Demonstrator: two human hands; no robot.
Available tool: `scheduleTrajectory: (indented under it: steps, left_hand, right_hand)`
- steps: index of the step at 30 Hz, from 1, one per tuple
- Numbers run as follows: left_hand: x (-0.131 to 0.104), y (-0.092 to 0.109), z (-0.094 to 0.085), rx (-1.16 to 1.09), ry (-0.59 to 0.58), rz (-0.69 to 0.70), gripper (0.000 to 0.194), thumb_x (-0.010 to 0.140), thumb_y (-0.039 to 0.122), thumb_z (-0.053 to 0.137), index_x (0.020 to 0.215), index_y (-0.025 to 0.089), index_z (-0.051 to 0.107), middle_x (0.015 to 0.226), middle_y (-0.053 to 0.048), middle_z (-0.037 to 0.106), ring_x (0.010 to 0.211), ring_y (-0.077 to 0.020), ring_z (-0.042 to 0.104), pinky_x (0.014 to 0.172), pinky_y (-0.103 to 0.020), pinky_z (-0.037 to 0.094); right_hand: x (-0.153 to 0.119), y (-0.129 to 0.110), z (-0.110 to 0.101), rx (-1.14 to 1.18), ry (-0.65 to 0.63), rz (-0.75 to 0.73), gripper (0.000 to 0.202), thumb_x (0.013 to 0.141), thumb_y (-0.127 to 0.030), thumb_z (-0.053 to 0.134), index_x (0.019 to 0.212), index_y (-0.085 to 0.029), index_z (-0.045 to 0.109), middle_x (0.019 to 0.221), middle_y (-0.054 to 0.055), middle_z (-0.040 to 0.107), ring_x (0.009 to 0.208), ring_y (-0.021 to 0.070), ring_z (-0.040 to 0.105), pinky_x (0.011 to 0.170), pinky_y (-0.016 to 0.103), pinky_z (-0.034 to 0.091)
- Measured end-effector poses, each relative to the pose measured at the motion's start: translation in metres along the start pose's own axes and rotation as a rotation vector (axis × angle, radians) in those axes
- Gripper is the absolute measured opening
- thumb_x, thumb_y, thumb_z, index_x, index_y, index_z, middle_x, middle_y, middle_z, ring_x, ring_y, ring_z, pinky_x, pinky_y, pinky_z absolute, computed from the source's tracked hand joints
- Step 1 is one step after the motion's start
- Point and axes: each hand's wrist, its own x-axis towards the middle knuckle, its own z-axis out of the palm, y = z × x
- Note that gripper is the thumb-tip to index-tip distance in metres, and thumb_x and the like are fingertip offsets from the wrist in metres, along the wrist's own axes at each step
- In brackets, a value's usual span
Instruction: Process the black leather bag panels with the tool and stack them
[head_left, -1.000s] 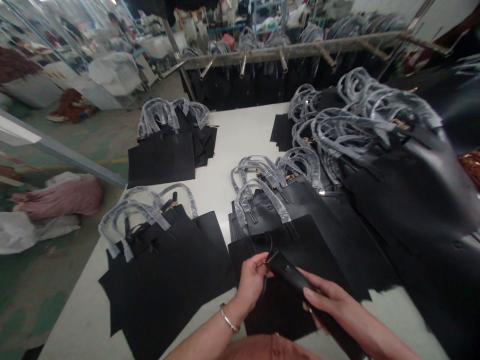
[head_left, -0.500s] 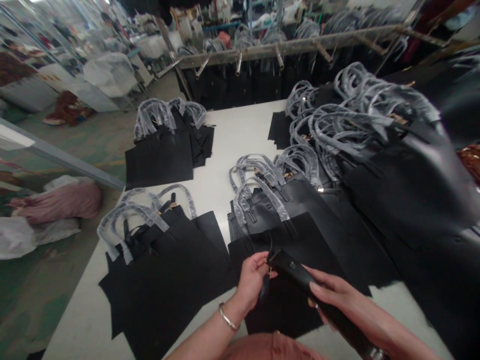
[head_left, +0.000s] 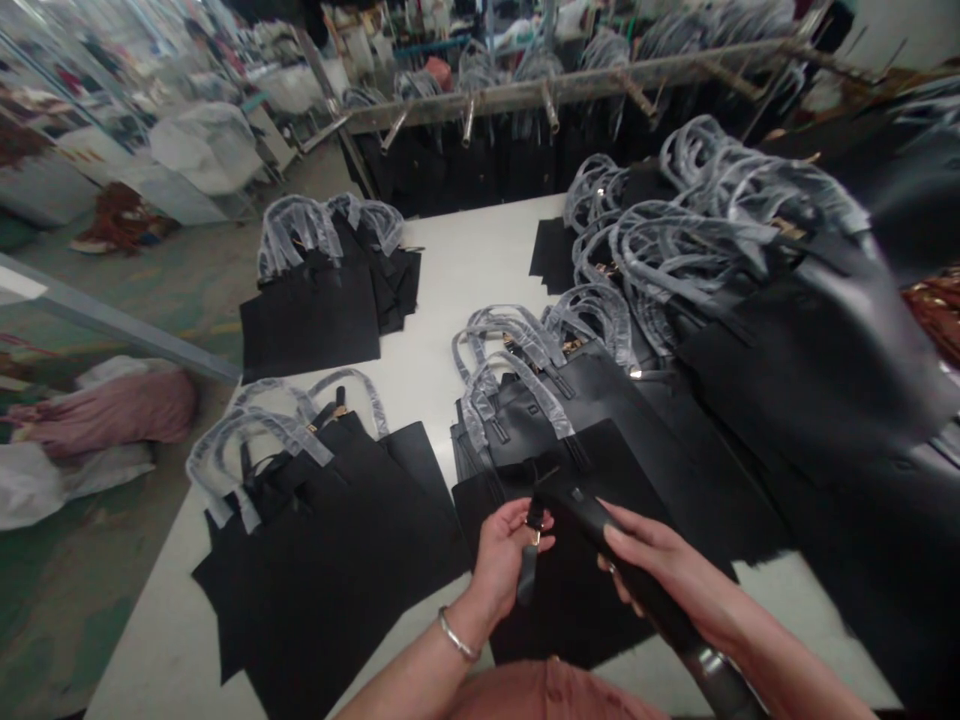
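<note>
My left hand (head_left: 504,548), with a silver bangle at the wrist, pinches a black strap with a gold-coloured clasp (head_left: 535,530). Its loose end hangs below my fingers. My right hand (head_left: 649,555) is wrapped round a long black handheld tool (head_left: 630,560), whose head is beside the strap. Both hands are above a black bag (head_left: 570,600) that lies flat, its handles wrapped in clear plastic (head_left: 536,385). Whether the tool's dark tip touches the strap I cannot tell.
The white table (head_left: 469,260) also bears a near-left pile of black bags (head_left: 337,530), a far-left pile (head_left: 311,315) and a large pile at right (head_left: 810,350). Beyond the table stands a metal rack (head_left: 510,100) with bags hanging. A pink sack (head_left: 142,405) lies on the floor.
The tool and my right hand have moved slightly up and left. More of the strap's clasp and hanging end shows below my left fingers. The view has shifted a little.
</note>
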Motion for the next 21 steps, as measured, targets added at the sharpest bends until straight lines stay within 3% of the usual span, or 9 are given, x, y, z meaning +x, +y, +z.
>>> scheduleTrajectory:
  steps: [2, 7, 13, 18, 21]
  left_hand:
    - [-0.001, 0.000, 0.001, -0.037, -0.009, -0.011, 0.036, 0.066, 0.013, 0.070, 0.102, 0.012, 0.065, 0.101, -0.013, 0.069, 0.094, -0.0238, 0.065, 0.077, -0.034, 0.055]
    - [0.000, 0.002, 0.001, -0.004, -0.036, 0.014, 0.035, 0.067, 0.013, 0.066, 0.102, 0.012, 0.066, 0.095, -0.011, 0.070, 0.083, -0.0193, 0.067, 0.071, -0.028, 0.054]
    - [-0.004, 0.005, 0.006, -0.001, -0.052, -0.025, 0.039, 0.065, 0.013, 0.067, 0.104, 0.012, 0.067, 0.101, -0.012, 0.069, 0.090, -0.0213, 0.065, 0.075, -0.030, 0.053]
    - [-0.005, 0.008, 0.006, -0.028, -0.047, -0.047, 0.026, 0.069, 0.014, 0.063, 0.094, 0.009, 0.068, 0.084, -0.009, 0.068, 0.070, -0.0133, 0.061, 0.055, -0.019, 0.045]
    - [0.000, 0.008, 0.005, -0.211, 0.033, -0.208, 0.013, 0.076, 0.021, 0.063, 0.080, 0.009, 0.065, 0.070, -0.005, 0.060, 0.055, -0.0077, 0.051, 0.043, -0.015, 0.034]
  right_hand:
    - [-0.001, -0.001, -0.002, 0.006, 0.029, -0.019, 0.069, 0.080, -0.047, 0.064, 0.141, -0.025, 0.040, 0.072, -0.002, 0.061, 0.050, 0.0097, 0.055, 0.045, 0.020, 0.038]
    - [-0.005, 0.003, -0.005, -0.031, -0.118, 0.036, 0.066, 0.078, -0.047, 0.067, 0.137, -0.023, 0.048, 0.072, -0.001, 0.062, 0.048, 0.0083, 0.053, 0.044, 0.019, 0.035]
    - [-0.004, 0.005, -0.002, -0.005, -0.072, 0.007, 0.067, 0.079, -0.046, 0.065, 0.139, -0.025, 0.045, 0.073, -0.002, 0.061, 0.049, 0.0084, 0.054, 0.044, 0.019, 0.037]
    - [-0.006, 0.006, -0.002, -0.032, -0.090, 0.022, 0.068, 0.077, -0.049, 0.067, 0.137, -0.023, 0.048, 0.071, -0.002, 0.060, 0.048, 0.0073, 0.052, 0.045, 0.019, 0.034]
    - [-0.005, 0.009, 0.001, -0.033, -0.068, -0.003, 0.074, 0.075, -0.049, 0.068, 0.140, -0.022, 0.044, 0.071, -0.003, 0.059, 0.049, 0.0080, 0.052, 0.046, 0.020, 0.036]
